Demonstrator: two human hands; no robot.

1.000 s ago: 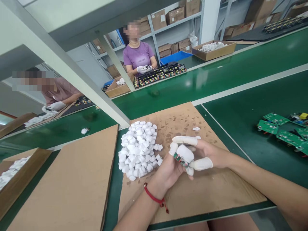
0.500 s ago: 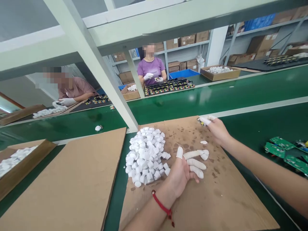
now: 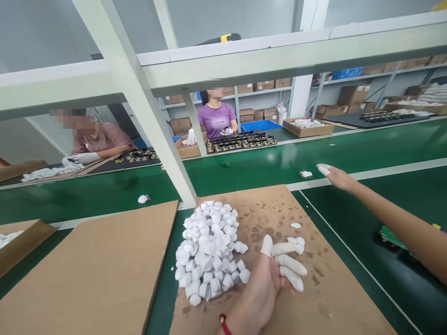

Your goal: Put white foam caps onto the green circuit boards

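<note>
My left hand [image 3: 275, 274] rests palm up over the cardboard sheet [image 3: 240, 316], white finger cots on its thumb and fingers. Its fingers are spread, and the index tip is by a small white pad [image 3: 297, 243] on the cardboard. To the left lies a heap of white pads [image 3: 209, 256]. My right hand [image 3: 334, 177], also in finger cots, is stretched out over the green belt [image 3: 244, 170], its fingers extended and nothing visible in them. Just left of its fingertips sits a small circuit board [image 3: 306, 174] with a white piece on top.
A second cardboard sheet [image 3: 94, 270] lies at left, beside an open carton [image 3: 28, 246] of white pieces. A slanted metal post [image 3: 153, 116] stands before me. Green circuit boards [image 3: 393, 236] lie at right under my forearm. Across the belt, two people [image 3: 216, 118] work near rows of boards [image 3: 240, 142].
My right hand has moved right, away from the cardboard's far corner, and let go of the small circuit board, now on the belt. My left hand stays spread; the view has tilted up.
</note>
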